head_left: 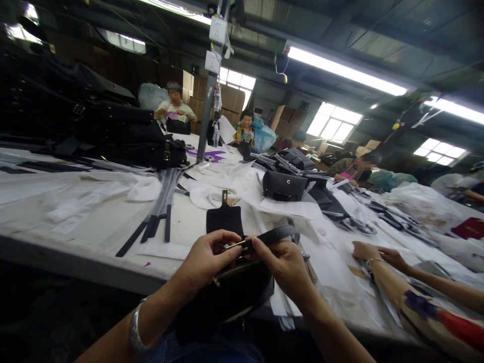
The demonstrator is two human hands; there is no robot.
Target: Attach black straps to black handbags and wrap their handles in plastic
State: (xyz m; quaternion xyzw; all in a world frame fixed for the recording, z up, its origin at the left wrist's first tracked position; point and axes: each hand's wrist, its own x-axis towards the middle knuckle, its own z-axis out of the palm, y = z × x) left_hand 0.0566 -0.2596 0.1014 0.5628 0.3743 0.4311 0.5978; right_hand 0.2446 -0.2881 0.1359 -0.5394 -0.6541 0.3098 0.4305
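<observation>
**Both hands pinch strap and clasp over a black bag**

The fingers of the left hand (207, 258) are closed in a pinch on a thin gold fitting (234, 245). Those of the right hand (284, 263) grasp the near end of a black strap (278, 234). The strap is flat, smooth and leather-like; its long axis runs from the fingertips up and to the right, over the edge of the tabletop (94, 227). Under both hands, at the near table edge, sits a black bag (230, 295), rounded, with a gold rim along its top; what it contains cannot be seen. Just beyond the fingers a black flap piece (224, 220) with a small gold tab lies on white paper. Farther out stand a closed black pouch (284, 185) and, to the left, long dark strips (161, 209) laid side by side. At the right, a co-worker's hand (365, 250) rests on the paper
</observation>
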